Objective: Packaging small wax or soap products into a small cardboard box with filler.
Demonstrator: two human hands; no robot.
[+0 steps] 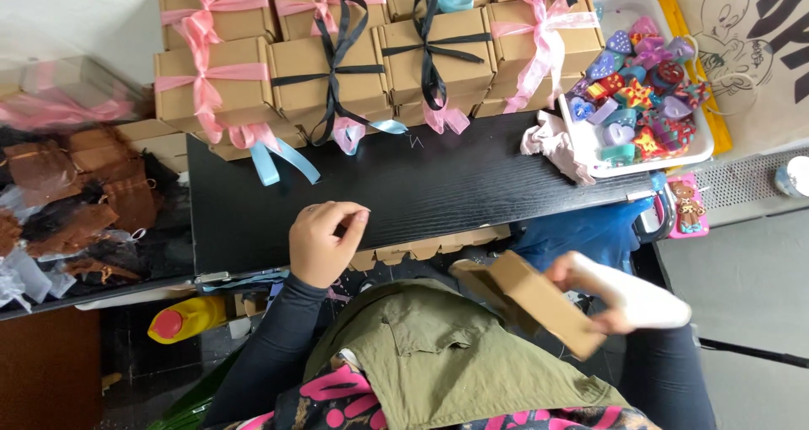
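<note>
The right hand (pixel 628 299) is closed around a flat brown cardboard box (pixel 527 299), down past the near edge of the tabletop (pixel 404 190), over the person's lap. The hand looks blurry, so its fingers are hard to see. The left hand (pixel 324 243) sits at the near edge of the tabletop with its fingers curled in toward the thumb. I cannot tell if it pinches anything.

Along the far edge stand many brown boxes (pixel 337 59) tied shut with pink, black and blue ribbons. You cannot see what is in them. The top ones are cut off.

At the far right corner is a white tray (pixel 699 139) full of little colourful hearts and stars (pixel 636 89). A crumpled pale cloth (pixel 552 139) lies just beside it.

Off the left edge, a clear bin (pixel 50 93) holds brown and black gauzy bags (pixel 76 194), all jumbled. A yellow bottle with a red cap (pixel 185 319) lies below, partly hidden
</note>
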